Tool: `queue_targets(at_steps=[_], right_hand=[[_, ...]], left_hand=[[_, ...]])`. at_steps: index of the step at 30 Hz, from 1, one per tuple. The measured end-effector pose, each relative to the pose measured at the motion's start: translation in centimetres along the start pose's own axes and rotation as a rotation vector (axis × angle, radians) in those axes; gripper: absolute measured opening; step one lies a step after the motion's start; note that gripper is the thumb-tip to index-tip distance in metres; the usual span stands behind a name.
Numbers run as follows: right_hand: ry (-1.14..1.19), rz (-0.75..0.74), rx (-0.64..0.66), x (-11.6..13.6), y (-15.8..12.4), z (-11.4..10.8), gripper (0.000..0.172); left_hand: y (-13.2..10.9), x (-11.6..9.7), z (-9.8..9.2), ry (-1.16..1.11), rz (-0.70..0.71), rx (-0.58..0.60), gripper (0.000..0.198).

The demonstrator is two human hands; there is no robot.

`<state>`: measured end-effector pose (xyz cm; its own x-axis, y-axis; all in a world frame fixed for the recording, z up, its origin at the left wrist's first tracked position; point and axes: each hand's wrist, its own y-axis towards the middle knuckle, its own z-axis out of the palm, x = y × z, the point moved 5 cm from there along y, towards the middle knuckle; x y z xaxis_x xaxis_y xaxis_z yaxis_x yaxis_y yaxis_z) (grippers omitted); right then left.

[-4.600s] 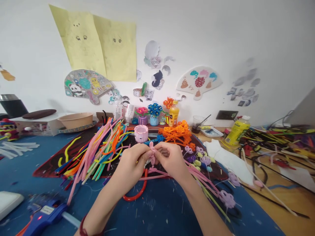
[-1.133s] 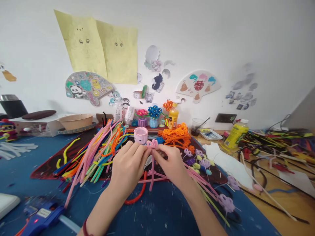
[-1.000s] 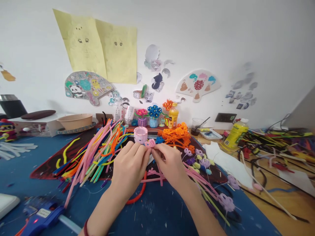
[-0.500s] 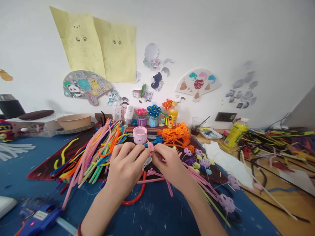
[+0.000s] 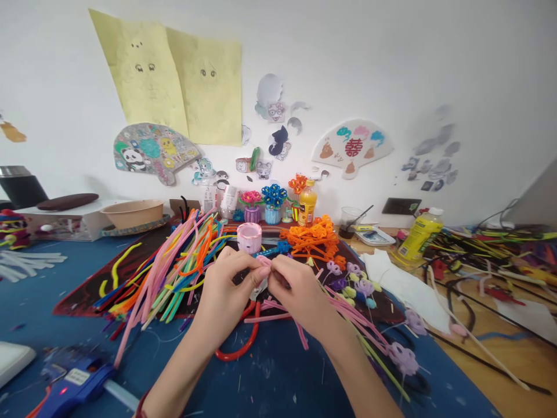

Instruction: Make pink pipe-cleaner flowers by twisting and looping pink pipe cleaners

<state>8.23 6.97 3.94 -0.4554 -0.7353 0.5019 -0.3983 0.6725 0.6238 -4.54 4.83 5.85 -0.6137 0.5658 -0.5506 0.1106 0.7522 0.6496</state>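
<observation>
The blue work surface (image 5: 282, 371) fills the lower frame. On it at centre left lies a fanned sheaf of long fuzzy pipe cleaners in many colours (image 5: 174, 273), spread flat, it seems, so that single stems are easy to pick out. The left hand (image 5: 224, 296) and right hand (image 5: 300, 296) meet at frame centre, raised off the surface, each grip closed to a fingertip pinch on the small pink fuzzy pipe-cleaner coil (image 5: 263, 261), probably to steady its bend from both sides.
</observation>
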Motion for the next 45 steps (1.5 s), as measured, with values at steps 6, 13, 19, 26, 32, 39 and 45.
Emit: queue_targets(at_steps=[6, 13, 19, 26, 32, 39, 45], right_hand=[[-0.058, -0.022, 0.022, 0.1, -0.1, 0.0, 0.023], [-0.004, -0.031, -0.020, 0.2, 0.0, -0.2, 0.023], [0.028, -0.040, -0.019, 0.4, 0.0, -0.1, 0.023], [-0.060, -0.053, -0.168, -0.2, 0.0, -1.0, 0.021], [0.013, -0.106, -0.151, 0.4, -0.1, -0.6, 0.020], [0.152, -0.107, -0.287, 1.2, -0.4, -1.1, 0.018], [0.199, -0.034, -0.311, 0.8, -0.2, -1.3, 0.017]], left_hand=[[0.0, 0.8, 0.3, -0.101, -0.126, 0.069, 0.030], [0.2, 0.4, 0.1, -0.086, -0.080, 0.102, 0.028], [0.3, 0.5, -0.1, -0.068, -0.069, 0.093, 0.026], [0.3, 0.9, -1.4, -0.082, -0.177, 0.022, 0.028], [-0.2, 0.7, -0.8, -0.154, -0.187, -0.008, 0.023], [-0.5, 0.9, -0.8, -0.365, -0.263, -0.018, 0.024], [-0.2, 0.6, -1.3, -0.254, -0.193, -0.028, 0.026]])
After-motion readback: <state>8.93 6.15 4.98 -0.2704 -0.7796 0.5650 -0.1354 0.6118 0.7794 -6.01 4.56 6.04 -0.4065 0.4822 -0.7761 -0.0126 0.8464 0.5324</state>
